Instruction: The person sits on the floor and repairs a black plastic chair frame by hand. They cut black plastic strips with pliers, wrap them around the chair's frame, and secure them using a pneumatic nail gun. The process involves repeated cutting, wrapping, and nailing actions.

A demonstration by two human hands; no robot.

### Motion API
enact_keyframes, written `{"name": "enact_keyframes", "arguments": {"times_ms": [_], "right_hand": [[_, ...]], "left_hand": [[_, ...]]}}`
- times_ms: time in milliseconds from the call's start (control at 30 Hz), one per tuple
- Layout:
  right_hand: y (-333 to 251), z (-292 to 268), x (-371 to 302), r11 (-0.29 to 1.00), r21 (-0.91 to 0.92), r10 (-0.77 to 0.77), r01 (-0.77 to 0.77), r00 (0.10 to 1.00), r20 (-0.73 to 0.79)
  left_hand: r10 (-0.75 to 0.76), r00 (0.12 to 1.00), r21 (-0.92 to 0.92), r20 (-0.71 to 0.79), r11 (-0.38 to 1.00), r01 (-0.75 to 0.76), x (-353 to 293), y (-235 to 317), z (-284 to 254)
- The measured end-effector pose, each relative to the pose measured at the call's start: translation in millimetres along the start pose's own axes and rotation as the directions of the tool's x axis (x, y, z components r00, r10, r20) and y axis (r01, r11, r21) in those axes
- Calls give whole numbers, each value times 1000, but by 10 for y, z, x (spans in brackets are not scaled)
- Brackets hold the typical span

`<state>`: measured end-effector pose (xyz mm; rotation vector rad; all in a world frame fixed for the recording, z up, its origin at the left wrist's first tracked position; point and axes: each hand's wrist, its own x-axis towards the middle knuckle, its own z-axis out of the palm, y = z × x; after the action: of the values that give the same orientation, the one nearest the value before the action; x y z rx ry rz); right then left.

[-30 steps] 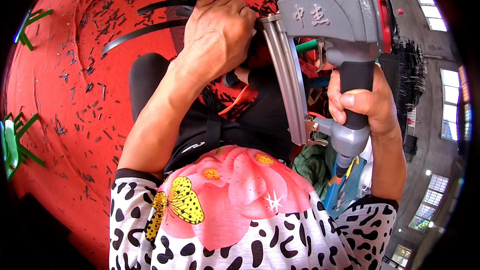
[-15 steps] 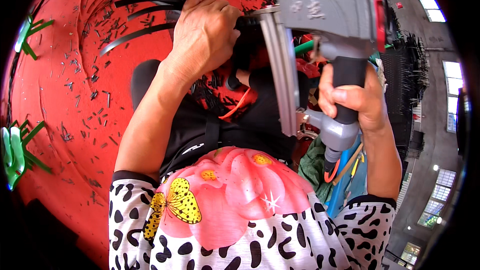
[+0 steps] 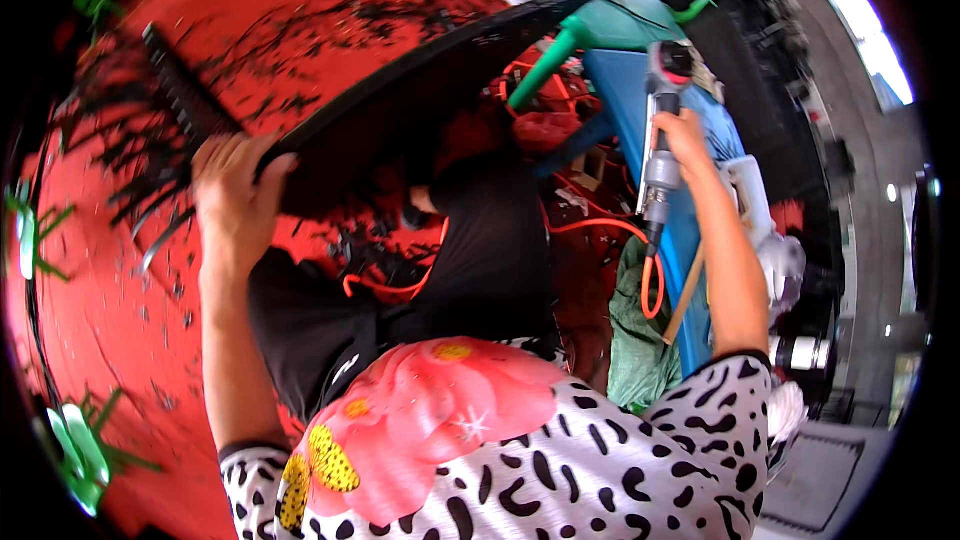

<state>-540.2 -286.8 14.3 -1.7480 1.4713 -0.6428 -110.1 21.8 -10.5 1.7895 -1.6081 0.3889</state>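
Note:
My left hand (image 3: pixel 236 190) is closed on the edge of a long black frame (image 3: pixel 400 90). The frame is tilted across my lap and reaches toward the upper right. Loose black strips (image 3: pixel 140 140) fan out from it beside the hand, blurred by motion. In my right hand (image 3: pixel 684 145), off to the right, is a grey air staple gun (image 3: pixel 662 175), its grip hidden behind the fingers. An orange air hose (image 3: pixel 600 225) loops from the gun's lower end. The gun is over a blue bench (image 3: pixel 612 80); whether it touches cannot be told.
Black strip offcuts litter the red floor (image 3: pixel 130 340). A green table (image 3: pixel 630 20) with small items stands at the upper right. Green cloth (image 3: pixel 635 340) and a wooden stick (image 3: pixel 686 295) lie by the bench. A green stool (image 3: pixel 80 455) is at the lower left.
The staple gun has moved away from the frame, right and lower, over the blue bench. My left hand has shifted left and down with the frame, which has swung into fuller view.

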Motion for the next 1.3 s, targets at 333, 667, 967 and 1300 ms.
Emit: {"name": "enact_keyframes", "arguments": {"times_ms": [333, 667, 967, 1300], "right_hand": [[434, -163, 770, 659, -643, 241, -390, 919, -311], [1087, -691, 471, 814, -576, -325, 67, 876, -357], [2238, -1853, -1564, 474, -871, -9, -126, 989, -148], [3053, -2530, -1645, 573, -819, 87, -23, 996, 33]], "left_hand": [[-232, 965, -46, 118, 970, 239, -67, -380, -41], [-434, 887, -294, 156, 837, 461, -25, -766, -93], [-421, 896, -288, 138, 849, 443, 79, -877, 11], [-350, 931, -115, 101, 926, 360, 273, -183, 39]]}}
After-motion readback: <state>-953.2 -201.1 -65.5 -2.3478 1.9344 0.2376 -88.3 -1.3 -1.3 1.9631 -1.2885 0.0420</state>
